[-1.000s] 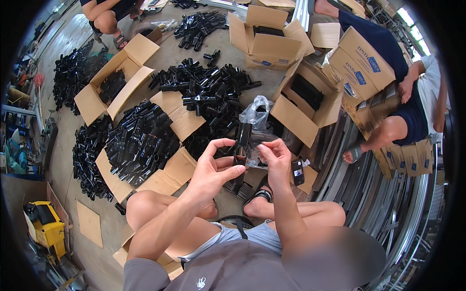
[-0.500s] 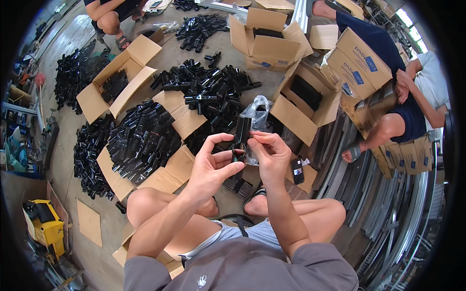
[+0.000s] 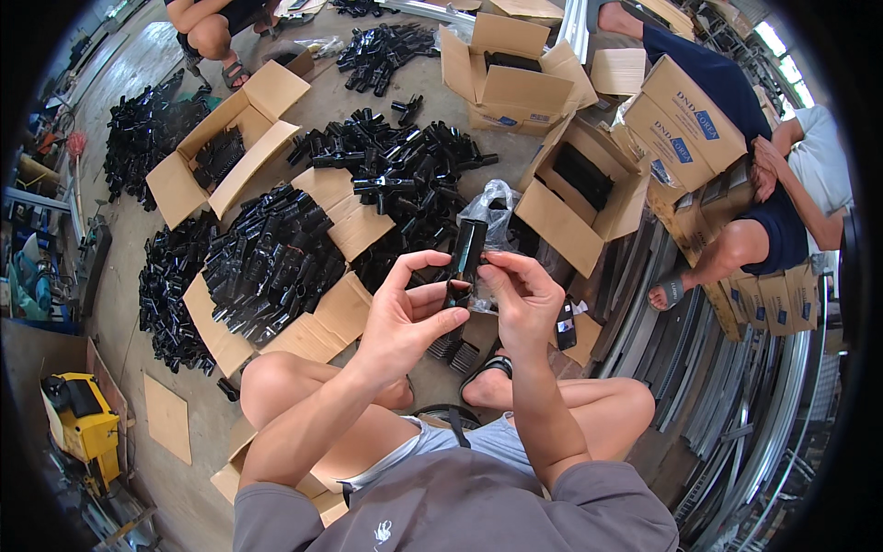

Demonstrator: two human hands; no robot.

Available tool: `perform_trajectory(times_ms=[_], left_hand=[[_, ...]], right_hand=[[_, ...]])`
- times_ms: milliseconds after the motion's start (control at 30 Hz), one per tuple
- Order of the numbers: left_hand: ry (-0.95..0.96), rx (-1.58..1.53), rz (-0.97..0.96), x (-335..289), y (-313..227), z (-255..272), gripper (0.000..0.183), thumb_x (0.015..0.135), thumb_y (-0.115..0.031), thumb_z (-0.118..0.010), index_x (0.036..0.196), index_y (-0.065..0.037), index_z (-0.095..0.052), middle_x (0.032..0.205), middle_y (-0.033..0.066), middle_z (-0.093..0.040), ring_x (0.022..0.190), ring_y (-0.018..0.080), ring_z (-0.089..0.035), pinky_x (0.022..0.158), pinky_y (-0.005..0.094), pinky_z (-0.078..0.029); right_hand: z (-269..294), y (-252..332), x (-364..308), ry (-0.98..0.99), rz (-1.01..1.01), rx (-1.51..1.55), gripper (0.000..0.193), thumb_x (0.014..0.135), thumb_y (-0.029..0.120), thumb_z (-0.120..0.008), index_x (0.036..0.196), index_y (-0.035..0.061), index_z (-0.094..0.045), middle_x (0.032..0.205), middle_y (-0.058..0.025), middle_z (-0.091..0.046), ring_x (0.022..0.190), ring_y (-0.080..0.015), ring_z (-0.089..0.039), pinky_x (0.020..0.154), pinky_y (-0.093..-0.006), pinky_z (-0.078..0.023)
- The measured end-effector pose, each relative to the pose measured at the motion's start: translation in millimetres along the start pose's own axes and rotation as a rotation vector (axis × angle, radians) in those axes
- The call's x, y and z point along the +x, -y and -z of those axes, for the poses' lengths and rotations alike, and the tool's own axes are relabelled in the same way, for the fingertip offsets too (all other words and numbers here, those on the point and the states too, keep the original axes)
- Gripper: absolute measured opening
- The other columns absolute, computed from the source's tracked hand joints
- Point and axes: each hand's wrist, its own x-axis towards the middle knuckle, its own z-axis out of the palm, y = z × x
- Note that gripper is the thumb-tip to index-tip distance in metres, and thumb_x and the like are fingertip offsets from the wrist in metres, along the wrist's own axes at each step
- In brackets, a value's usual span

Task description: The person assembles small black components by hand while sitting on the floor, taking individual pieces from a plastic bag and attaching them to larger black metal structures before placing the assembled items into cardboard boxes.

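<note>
A glossy black tubular fitting [image 3: 471, 245] stands nearly upright in front of me, between both hands. My left hand [image 3: 397, 315] grips its lower part, with the fingers behind it and the thumb across the front. My right hand [image 3: 524, 299] pinches at its right side with thumb and fingertips; whether a small piece sits in that pinch is hidden. Just beyond the fitting lies a crumpled clear plastic bag [image 3: 497, 204]. Heaps of similar black fittings [image 3: 391, 156] lie past my hands, and another pile [image 3: 269, 262] rests on cardboard to the left.
Open cartons with black parts inside stand ahead, one at the left [image 3: 179, 189] and one at the right [image 3: 612, 216]. Long metal profiles [image 3: 708, 405] line the floor on my right. A person in a white shirt [image 3: 821, 152] sits by stacked boxes; another crouches far left.
The fitting has turned slightly in my fingers, showing more of its rounded side. My right hand has shifted a little to the right, still at the fitting.
</note>
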Motion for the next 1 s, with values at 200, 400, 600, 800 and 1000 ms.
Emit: perform_trajectory(times_ms=[200,400,600,800,1000], left_hand=[[-0.006,0.050,-0.016,0,2,-4,0.060,0.091,0.009,-0.073,0.140,-0.008,-0.043,0.126,0.0158,-0.070,0.113,0.0169,-0.068,0.097,0.0299,-0.057],[0.012,0.069,-0.015,-2,4,-4,0.060,0.090,0.010,-0.072,0.139,-0.008,-0.044,0.125,0.0153,-0.070,0.113,0.0157,-0.067,0.097,0.0295,-0.056],[0.009,0.087,0.009,1,3,-4,0.061,0.089,0.011,-0.073,0.140,-0.008,-0.045,0.126,0.0154,-0.070,0.115,0.0162,-0.066,0.098,0.0299,-0.056],[0.028,0.084,0.012,0,8,-3,0.062,0.090,0.006,-0.076,0.140,-0.009,-0.044,0.127,0.0151,-0.069,0.111,0.0163,-0.069,0.094,0.0292,-0.058],[0.024,0.099,0.063,-1,7,-5,0.060,0.089,0.011,-0.072,0.140,-0.008,-0.046,0.126,0.0152,-0.070,0.114,0.0170,-0.067,0.099,0.0316,-0.056]], right_hand=[[0,-14,-3,-0.049,0.044,-0.115,0.012,0.094,0.006,-0.077,0.100,-0.0018,-0.071,0.087,-0.0024,-0.072,0.078,-0.0063,-0.063,0.069,-0.0222,-0.050],[8,-20,-2,0.095,0.117,-0.493,0.029,0.108,0.028,-0.059,0.098,0.0015,-0.064,0.083,-0.0012,-0.064,0.077,-0.0094,-0.061,0.072,-0.0234,-0.049],[0,-11,-2,0.083,0.303,-0.412,0.024,0.107,0.023,-0.056,0.099,0.0006,-0.059,0.086,-0.0123,-0.060,0.073,-0.0247,-0.063,0.064,-0.0358,-0.048],[17,-40,-3,0.190,0.203,-0.356,0.036,0.110,0.030,-0.049,0.091,0.0007,-0.057,0.079,-0.0102,-0.055,0.068,-0.0223,-0.059,0.060,-0.0364,-0.045],[7,-46,-5,-0.015,0.275,-0.544,0.048,0.110,0.037,-0.050,0.079,0.0018,-0.057,0.067,-0.0089,-0.052,0.060,-0.0243,-0.057,0.055,-0.0353,-0.041]])
